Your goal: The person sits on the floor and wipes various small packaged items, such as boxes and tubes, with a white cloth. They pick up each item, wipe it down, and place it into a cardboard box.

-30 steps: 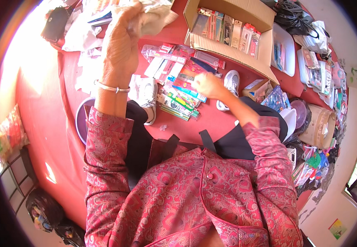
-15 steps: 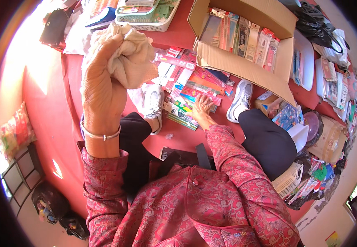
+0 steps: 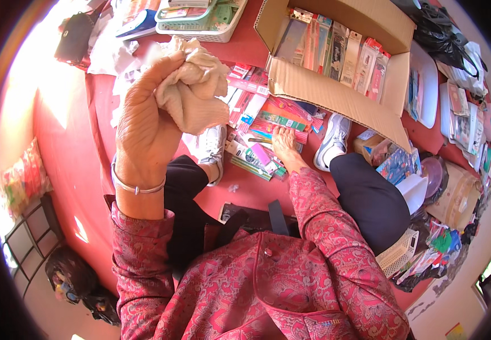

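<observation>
My left hand (image 3: pixel 146 122), raised at the left, is closed on a crumpled cream cloth (image 3: pixel 194 93). A silver bangle (image 3: pixel 138 187) circles that wrist. Lower down, my right hand (image 3: pixel 286 148) rests with bent fingers on a spread of flat stationery packets (image 3: pixel 251 105). Its fingertips are partly hidden, and I cannot make out what they grip. A slim dark stick (image 3: pixel 260 140) lies just left of those fingers. Close by is a small pink piece (image 3: pixel 261 153), above some green-striped packets (image 3: pixel 251 168). A green packet (image 3: pixel 284 120) lies just beyond the fingers.
An open cardboard box (image 3: pixel 313 85) of upright packets stands at the far right of the pile. A white basket (image 3: pixel 223 37) is at the back. White shoes (image 3: pixel 336 133) flank the pile. Along the right are a purple round container (image 3: pixel 433 173), a cream basket (image 3: pixel 398 253) and black bags (image 3: pixel 441 34).
My left hand and the cloth have shifted slightly right and down. My right hand's fingers have drawn closer together, and the pink piece and green packet now show beside it.
</observation>
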`<action>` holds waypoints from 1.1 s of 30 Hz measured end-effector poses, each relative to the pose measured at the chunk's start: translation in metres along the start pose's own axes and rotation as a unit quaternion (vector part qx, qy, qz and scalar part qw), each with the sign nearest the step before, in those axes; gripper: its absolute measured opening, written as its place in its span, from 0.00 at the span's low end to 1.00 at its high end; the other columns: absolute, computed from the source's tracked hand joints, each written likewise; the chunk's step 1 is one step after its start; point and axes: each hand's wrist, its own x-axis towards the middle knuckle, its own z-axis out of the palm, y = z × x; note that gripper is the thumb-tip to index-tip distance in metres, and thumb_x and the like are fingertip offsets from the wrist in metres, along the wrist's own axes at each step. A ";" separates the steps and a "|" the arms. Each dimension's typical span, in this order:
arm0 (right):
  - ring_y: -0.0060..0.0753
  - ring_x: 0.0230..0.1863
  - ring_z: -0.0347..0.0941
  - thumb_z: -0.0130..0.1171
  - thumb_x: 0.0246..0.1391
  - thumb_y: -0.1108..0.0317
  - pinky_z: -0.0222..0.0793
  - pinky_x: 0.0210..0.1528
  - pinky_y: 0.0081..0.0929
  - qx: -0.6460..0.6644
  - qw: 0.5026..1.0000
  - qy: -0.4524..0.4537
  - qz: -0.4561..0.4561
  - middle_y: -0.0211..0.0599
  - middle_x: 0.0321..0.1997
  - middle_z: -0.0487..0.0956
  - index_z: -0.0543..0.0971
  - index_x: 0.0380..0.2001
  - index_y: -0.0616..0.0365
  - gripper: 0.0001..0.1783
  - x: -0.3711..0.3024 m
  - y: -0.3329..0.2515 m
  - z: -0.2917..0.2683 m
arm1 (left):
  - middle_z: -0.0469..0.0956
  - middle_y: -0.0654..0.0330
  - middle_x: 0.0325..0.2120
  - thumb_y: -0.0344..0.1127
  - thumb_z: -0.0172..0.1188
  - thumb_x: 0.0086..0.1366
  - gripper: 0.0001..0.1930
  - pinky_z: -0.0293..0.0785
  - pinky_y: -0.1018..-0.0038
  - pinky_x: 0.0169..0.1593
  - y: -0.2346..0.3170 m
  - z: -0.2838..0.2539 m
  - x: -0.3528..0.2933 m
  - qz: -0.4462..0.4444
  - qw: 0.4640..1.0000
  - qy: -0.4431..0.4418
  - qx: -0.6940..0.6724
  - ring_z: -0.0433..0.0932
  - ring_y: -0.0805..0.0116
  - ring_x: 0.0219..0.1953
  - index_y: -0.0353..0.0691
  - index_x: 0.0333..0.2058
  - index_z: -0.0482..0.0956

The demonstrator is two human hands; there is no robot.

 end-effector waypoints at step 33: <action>0.22 0.24 0.72 0.62 0.39 0.70 0.69 0.27 0.23 0.517 0.793 -0.323 0.001 0.32 0.23 0.75 0.74 0.32 0.64 0.14 -0.042 0.100 -0.214 | 0.73 0.57 0.25 0.27 0.52 0.55 0.13 0.73 0.75 0.30 0.003 0.012 -0.001 0.193 0.949 -0.168 0.184 0.74 0.69 0.29 0.33 0.40 0.66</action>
